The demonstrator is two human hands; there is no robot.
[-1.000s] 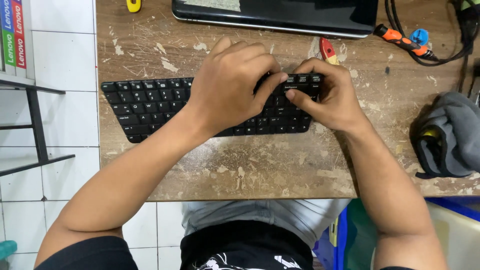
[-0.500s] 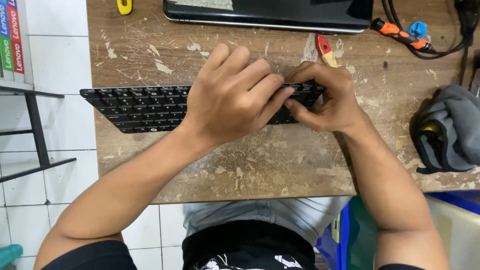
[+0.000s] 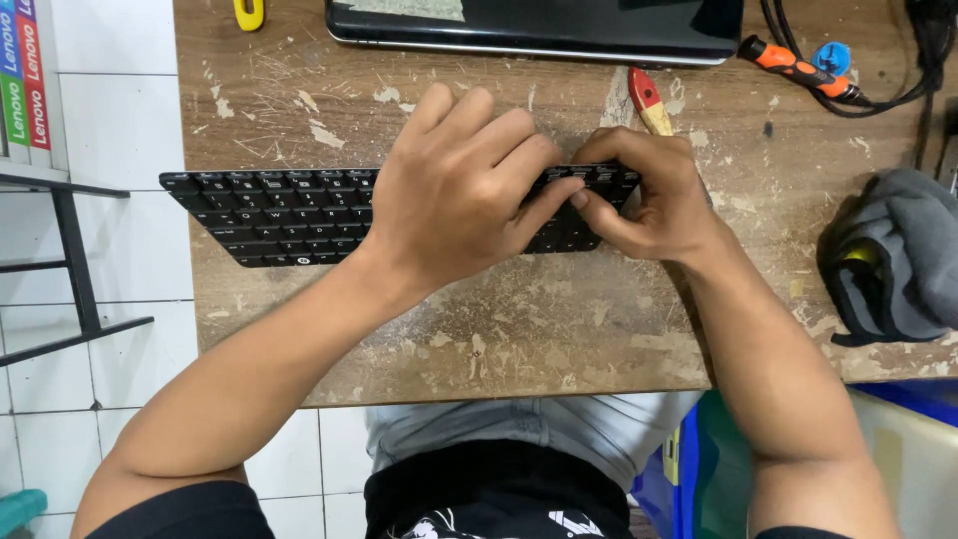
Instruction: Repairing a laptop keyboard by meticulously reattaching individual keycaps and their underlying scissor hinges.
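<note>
A black laptop keyboard panel (image 3: 279,215) lies loose on a worn wooden table (image 3: 519,329), its left end hanging past the table's edge. My left hand (image 3: 459,195) rests over its middle and right keys, fingers pressing down. My right hand (image 3: 649,195) grips the keyboard's right end, thumb and fingers pinched around its edge beside the left fingertips. The keys beneath both hands are hidden.
A closed dark laptop (image 3: 539,25) lies at the table's far edge. A red-and-wood handled tool (image 3: 649,100) sits behind my right hand. An orange-handled screwdriver (image 3: 793,65) and black cables are at the far right, a grey cloth bundle (image 3: 898,260) on the right, a yellow object (image 3: 247,12) far left.
The keyboard has slid left, so its left end now overhangs the table edge. Both hands stayed on its right part, the right hand still gripping the end.
</note>
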